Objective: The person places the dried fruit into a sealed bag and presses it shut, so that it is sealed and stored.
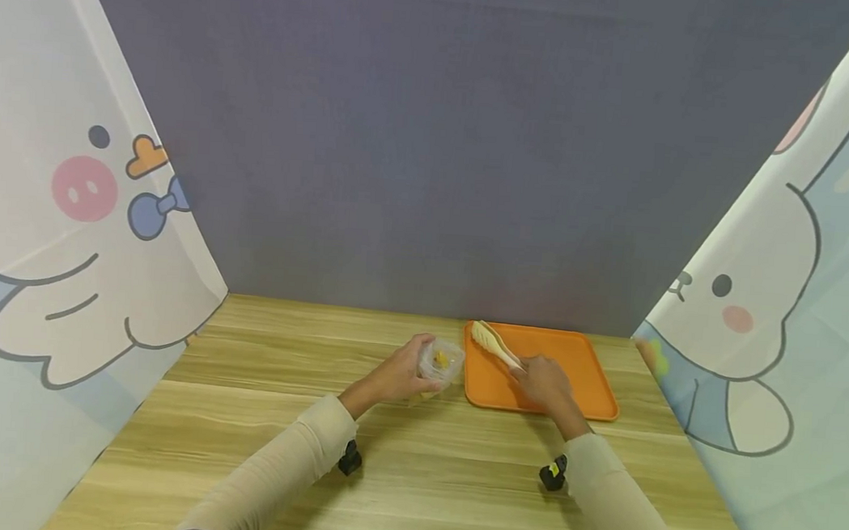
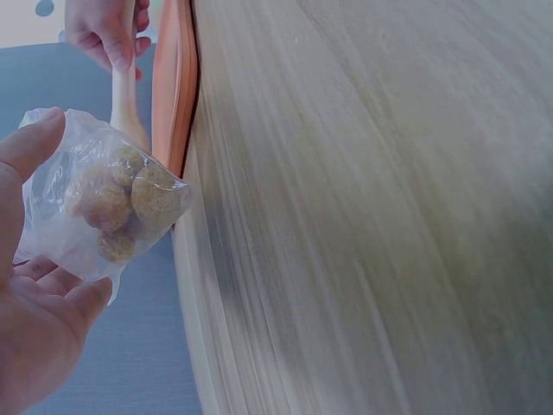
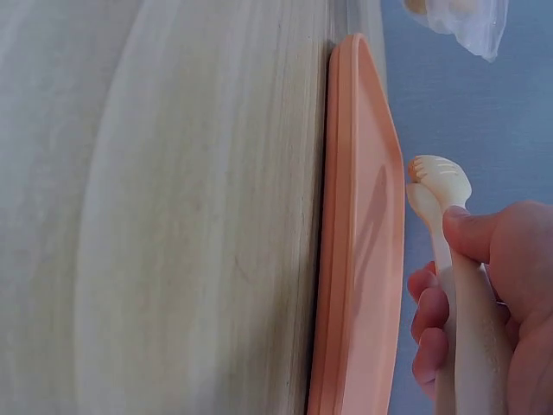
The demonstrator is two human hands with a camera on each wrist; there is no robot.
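My left hand (image 1: 405, 371) holds a clear plastic bag (image 1: 450, 372) between thumb and fingers, just left of the orange tray (image 1: 586, 372). Several round, tan, rough-surfaced balls (image 2: 155, 203) lie at the bottom of the bag in the left wrist view. My right hand (image 1: 545, 382) grips cream-coloured food tongs (image 1: 491, 340) by the handles, above the tray. The slotted head of the tongs points toward the tray's far left corner. In the right wrist view the two tips of the tongs (image 3: 441, 180) lie close together with no food between them.
The tray stands at the back of a wood-grain table (image 1: 440, 493), near a dark grey wall panel (image 1: 431, 152). Side panels with cartoon animals (image 1: 27, 192) border the table left and right. Small black devices (image 1: 349, 458) show by both wrists.
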